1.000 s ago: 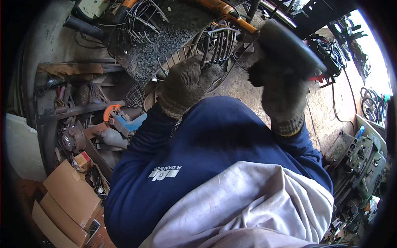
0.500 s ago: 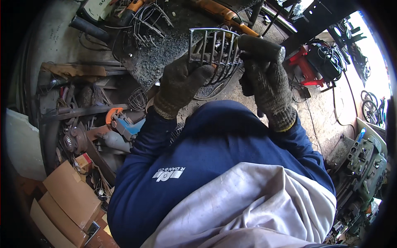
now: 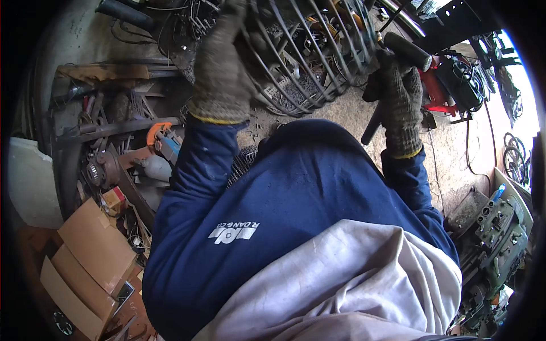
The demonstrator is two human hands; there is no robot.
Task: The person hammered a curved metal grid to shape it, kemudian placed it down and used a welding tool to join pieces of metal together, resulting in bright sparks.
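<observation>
A curved basket-like grate of metal rods (image 3: 325,57) fills the top middle of the head view, tilted, with its upper end cut off by the frame edge. My left hand (image 3: 223,71), in a knitted work glove, is closed on the grate's left side; its fingertips are blurred and partly out of view. To the right of the grate, my gloved right hand (image 3: 400,99) grips a hammer (image 3: 406,51). The hammer's dark, thick head shows above the fist, and its handle slants out below. The head sits just off the grate's right end.
Beyond the grate lies a cluttered work area with cables and metal bits. A red power tool (image 3: 437,91) is at the right, above a green machine (image 3: 492,233). Scrap, an orange-and-blue tool (image 3: 165,139) and cardboard (image 3: 96,244) crowd the left.
The grate has turned and come up closer, so it looks much larger. My left hand has moved up with it. My right hand has shifted right, taking the hammer away from the grate.
</observation>
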